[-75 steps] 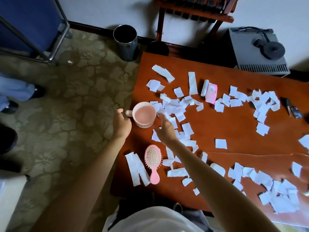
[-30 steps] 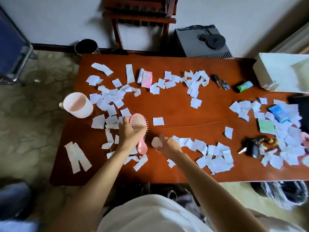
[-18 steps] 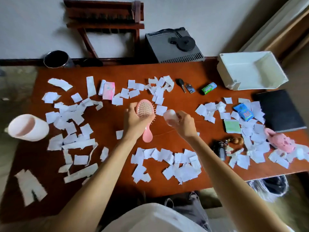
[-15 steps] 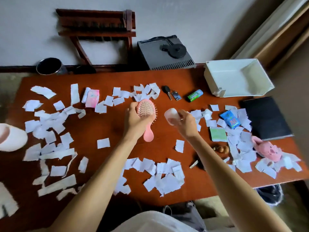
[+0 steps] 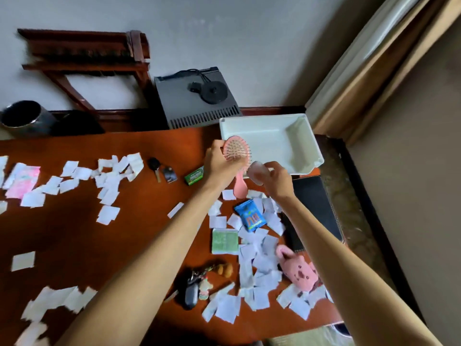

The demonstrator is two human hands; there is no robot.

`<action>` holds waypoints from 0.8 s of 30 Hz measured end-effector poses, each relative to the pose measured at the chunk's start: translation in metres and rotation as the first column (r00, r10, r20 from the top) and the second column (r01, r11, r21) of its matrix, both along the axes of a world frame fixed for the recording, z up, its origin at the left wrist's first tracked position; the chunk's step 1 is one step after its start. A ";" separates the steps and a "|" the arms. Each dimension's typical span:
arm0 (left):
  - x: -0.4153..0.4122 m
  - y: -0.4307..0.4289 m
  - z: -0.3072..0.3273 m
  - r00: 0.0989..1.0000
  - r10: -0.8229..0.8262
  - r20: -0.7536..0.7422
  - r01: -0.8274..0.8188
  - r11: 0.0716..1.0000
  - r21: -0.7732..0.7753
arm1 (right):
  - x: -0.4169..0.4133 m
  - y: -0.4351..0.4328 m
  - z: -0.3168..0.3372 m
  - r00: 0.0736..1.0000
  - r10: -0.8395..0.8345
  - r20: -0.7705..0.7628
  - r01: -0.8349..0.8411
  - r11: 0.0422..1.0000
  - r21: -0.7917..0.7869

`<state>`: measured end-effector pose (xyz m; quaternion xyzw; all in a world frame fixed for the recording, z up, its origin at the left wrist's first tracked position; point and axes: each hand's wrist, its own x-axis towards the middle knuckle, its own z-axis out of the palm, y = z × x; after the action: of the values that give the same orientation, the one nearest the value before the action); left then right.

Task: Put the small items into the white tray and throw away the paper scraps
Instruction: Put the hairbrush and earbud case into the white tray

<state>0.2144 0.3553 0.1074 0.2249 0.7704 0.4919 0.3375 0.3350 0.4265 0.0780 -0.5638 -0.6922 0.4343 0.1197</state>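
left hand (image 5: 219,163): fingers wrapped round the brush (image 5: 237,156) by its head, bristles facing up at the camera, handle pointing down – held in the air right at the near left corner of the tray (image 5: 306,136)
right hand (image 5: 275,179): fingertips pinching a small pale round thing (image 5: 257,171), can't tell what it is, just beside the brush handle and also off the table
tray: white, sits at the far right end of the table (image 5: 74,233), looks bare inside
scraps (image 5: 262,260): white paper bits all over – a big bunch under the right arm, another band out to the left
small stuff on the table: car key (image 5: 154,166) and a dark tag next to it, green box (image 5: 194,175), blue packet (image 5: 250,216), green sachet (image 5: 224,241), key bunch (image 5: 193,288), pink plush (image 5: 299,270) half sitting on the scraps
notebook (image 5: 316,206): black, lying just in front of the tray, partly under the right arm
behind the table: dark bin (image 5: 23,118) on the floor at the far left
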 end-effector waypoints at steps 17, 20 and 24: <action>-0.041 0.143 -0.055 0.880 -0.336 -0.337 0.113 0.835 -0.538 | -0.045 0.119 -0.075 0.997 0.058 0.060 -0.046 0.982 -0.186; -0.039 0.146 -0.067 0.840 -0.408 -0.359 0.117 0.781 -0.614 | -0.052 0.124 -0.088 0.993 0.101 0.063 -0.085 0.974 -0.212; -0.041 0.150 -0.075 0.795 -0.469 -0.384 0.124 0.746 -0.655 | -0.055 0.126 -0.092 0.983 0.167 0.076 -0.151 0.973 -0.176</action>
<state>0.1733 0.5056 0.0324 0.3569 0.8985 0.0787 0.2432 0.2802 0.5529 -0.0141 -0.5337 -0.7003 0.4741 0.0046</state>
